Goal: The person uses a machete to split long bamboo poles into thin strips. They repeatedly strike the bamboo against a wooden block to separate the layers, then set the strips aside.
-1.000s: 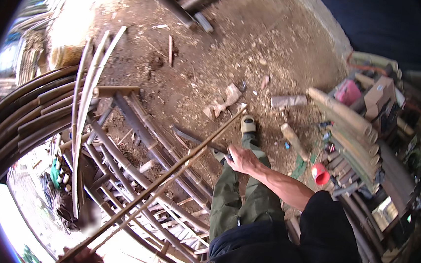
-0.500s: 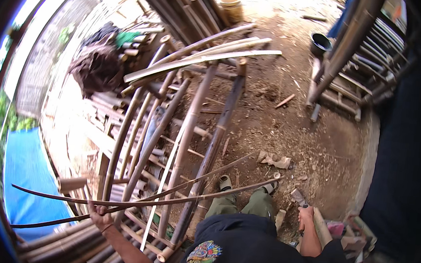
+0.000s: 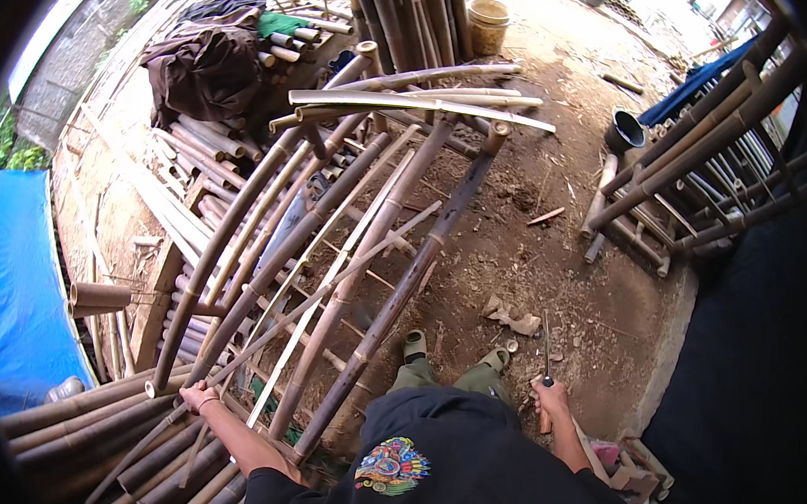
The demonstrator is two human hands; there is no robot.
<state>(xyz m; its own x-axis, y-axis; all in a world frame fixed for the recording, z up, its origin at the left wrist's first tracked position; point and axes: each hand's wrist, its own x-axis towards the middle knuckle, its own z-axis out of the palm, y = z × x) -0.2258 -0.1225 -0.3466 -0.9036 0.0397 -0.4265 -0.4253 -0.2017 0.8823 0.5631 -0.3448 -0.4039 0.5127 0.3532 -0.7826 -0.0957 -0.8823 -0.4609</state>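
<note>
Long, thin, brown split-bamboo strip (image 3: pixel 380 249) is slanting over a large ladder-like frame (image 3: pixel 434 242) of round brown bamboo poles, though I cannot tell whether the poles are bearing it. The left hand (image 3: pixel 197 396) is clamping its fingers on the strip's lower part, presumably steadying it. Well apart, the right hand (image 3: pixel 550 396) is wrapping its fingers around a narrow-bladed, wooden-handled knife (image 3: pixel 547 349), probably holding the edge clear.
</note>
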